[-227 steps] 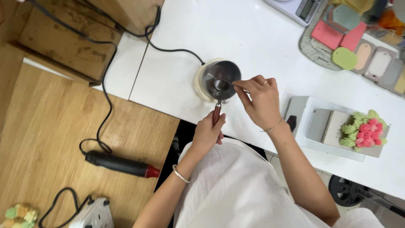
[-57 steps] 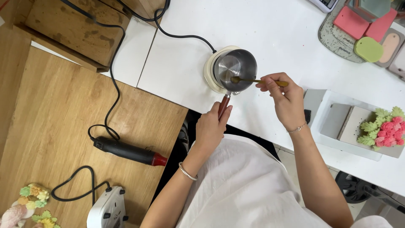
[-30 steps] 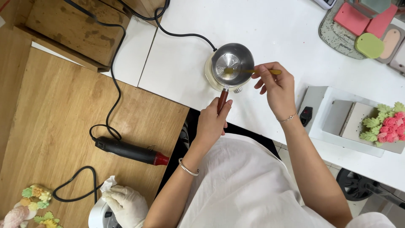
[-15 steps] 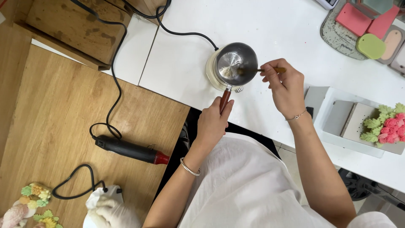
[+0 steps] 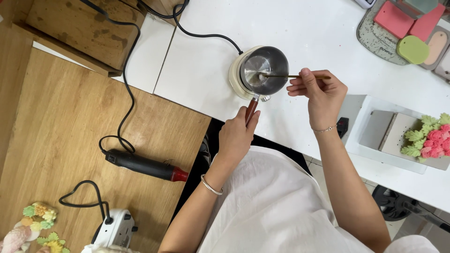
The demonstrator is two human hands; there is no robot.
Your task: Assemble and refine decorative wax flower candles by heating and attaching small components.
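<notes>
Stirring a small steel pot [image 5: 263, 70] sitting on a round cream warmer [image 5: 236, 82], up at about 12 o'clock on the white worktop [image 5: 206, 56]. Left hand [image 5: 236, 136] wrapping its grip around the reddish-brown handle [image 5: 251, 110] sticking out toward 6 o'clock, fingers closed on it, steadying the pot. Right hand [image 5: 321, 93] at roughly 3 o'clock of the pot, pinching a thin stick [image 5: 295, 76] between thumb and fingertips, tip dipping into the pot's middle. Can't really make out what's inside, just something pale and shiny at the bottom. Probably best keeping that handle hold firm so the pot isn't sliding off the warmer, and stirring slow with the tip low, not scraping hard or flicking stuff over the rim. Also minding the black cord [image 5: 206, 35] running off toward 11 o'clock, easy to snag. Lying around: a black heat gun with a red tip [image 5: 145, 165] on the wooden surface [image 5: 56, 131] at 8 o'clock, coloured moulds on a tray [image 5: 375, 35] at 1 o'clock, and a pink and green flower piece [image 5: 429, 138] in a grey tray [image 5: 375, 136] at 3 o'clock.
</notes>
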